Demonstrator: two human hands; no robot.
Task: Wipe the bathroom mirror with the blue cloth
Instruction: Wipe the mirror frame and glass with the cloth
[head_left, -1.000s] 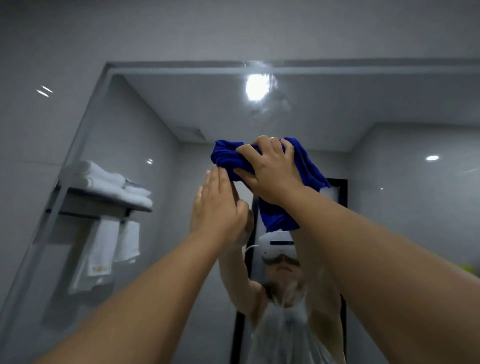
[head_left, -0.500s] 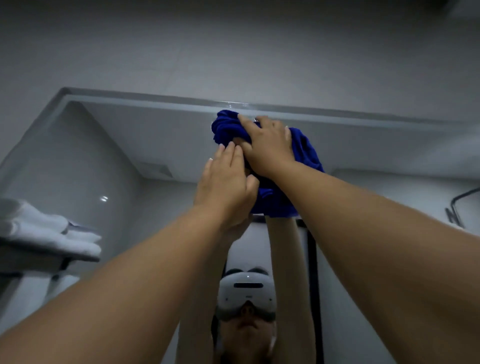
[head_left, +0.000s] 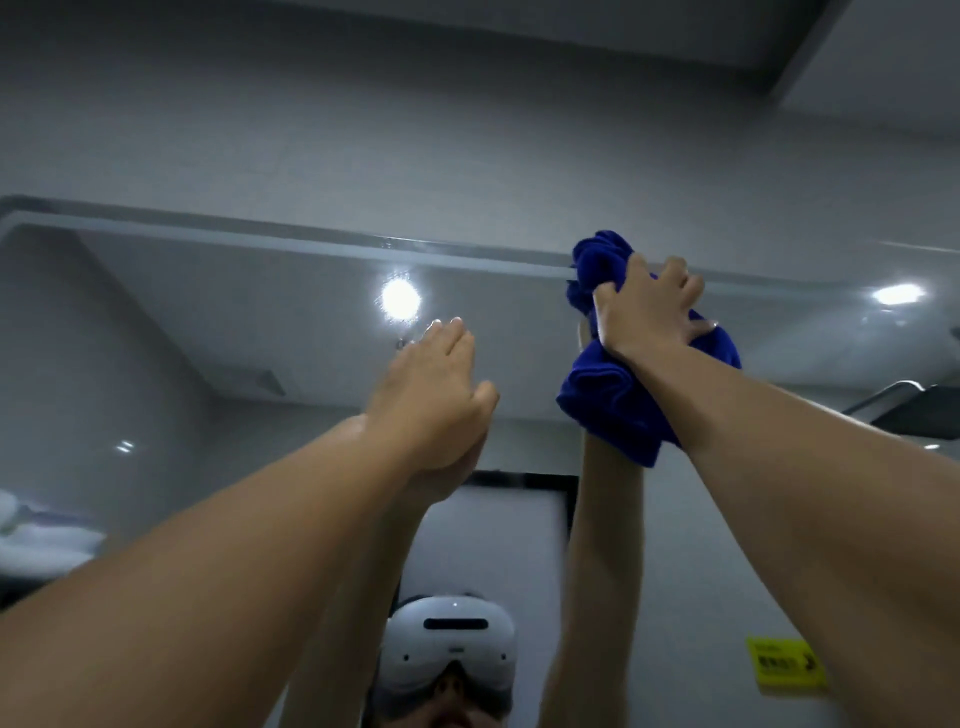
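Note:
The bathroom mirror (head_left: 218, 322) fills the lower two thirds of the head view, its top edge running across the wall. My right hand (head_left: 647, 309) is raised to that top edge at the right and grips the bunched blue cloth (head_left: 613, 402), pressing it to the glass. The cloth sticks out above my fingers and hangs below my wrist. My left hand (head_left: 434, 400) lies flat on the mirror left of the cloth, fingers together, holding nothing. Both arms and the headset show reflected below.
Grey tiled wall (head_left: 467, 130) rises above the mirror. Reflected ceiling lights (head_left: 400, 300) glare on the glass. White towels (head_left: 36, 540) show in the reflection at the far left, a yellow sticker (head_left: 784, 667) at the lower right, a dark fixture (head_left: 914, 410) at the right edge.
My right hand has slid the blue cloth rightward along the mirror's top edge, away from my left hand. The view has tilted further upward.

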